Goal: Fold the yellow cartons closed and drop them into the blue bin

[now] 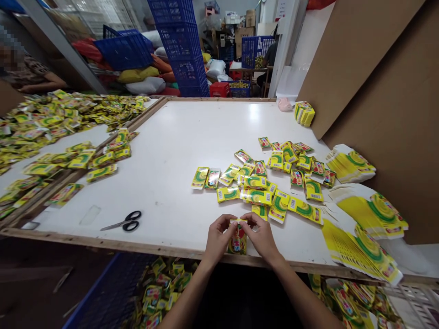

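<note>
Close to the table's front edge, a small yellow-green printed carton [238, 241] sits between my two hands. My left hand [219, 234] grips its upper left side, thumb at the white flap and fingers curled behind. On the other side my right hand [259, 232] pinches the same end, its thumb beside the left thumb. Just beyond the hands lie loose cartons [255, 197] in a scattered heap, some showing green curves and barcodes, others a red printed face. Fanned stacks of flat carton blanks [356, 246] rest to the right.
Black-handled scissors [130, 221] lie left on the white table [164, 151]. A wooden strip [137, 119] divides off a large carton pile [68, 114]. Blue crates [183, 50] stand behind; cardboard [370, 91] leans at right. Beneath the edge, a blue crate [99, 292] holds cartons. A person [37, 75] sits left.
</note>
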The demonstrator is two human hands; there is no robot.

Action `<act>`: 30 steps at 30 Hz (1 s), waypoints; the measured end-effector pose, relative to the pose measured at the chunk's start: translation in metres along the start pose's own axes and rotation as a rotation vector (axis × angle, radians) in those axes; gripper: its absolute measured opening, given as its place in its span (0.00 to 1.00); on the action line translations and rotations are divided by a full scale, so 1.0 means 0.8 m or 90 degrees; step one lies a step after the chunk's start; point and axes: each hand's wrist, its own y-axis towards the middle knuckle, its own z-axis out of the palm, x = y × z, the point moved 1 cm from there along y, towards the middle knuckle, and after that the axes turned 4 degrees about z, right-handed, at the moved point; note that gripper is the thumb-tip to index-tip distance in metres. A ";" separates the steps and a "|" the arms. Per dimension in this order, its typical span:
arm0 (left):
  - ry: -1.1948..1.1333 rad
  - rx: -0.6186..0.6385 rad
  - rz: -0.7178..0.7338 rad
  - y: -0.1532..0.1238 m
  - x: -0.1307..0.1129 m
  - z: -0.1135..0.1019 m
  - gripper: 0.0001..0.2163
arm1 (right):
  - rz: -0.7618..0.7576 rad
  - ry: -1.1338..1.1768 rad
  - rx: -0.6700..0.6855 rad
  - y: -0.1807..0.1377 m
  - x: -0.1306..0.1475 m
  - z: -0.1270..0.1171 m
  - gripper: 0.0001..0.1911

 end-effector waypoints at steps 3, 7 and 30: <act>-0.024 0.015 -0.012 0.000 -0.002 -0.001 0.08 | 0.003 0.019 0.025 -0.001 -0.001 0.000 0.10; -0.025 0.054 -0.021 -0.006 0.001 -0.002 0.09 | -0.031 0.028 0.039 -0.010 -0.009 -0.001 0.09; 0.021 -0.060 0.030 -0.027 -0.013 -0.043 0.22 | -0.011 -0.002 0.017 0.034 -0.001 -0.021 0.13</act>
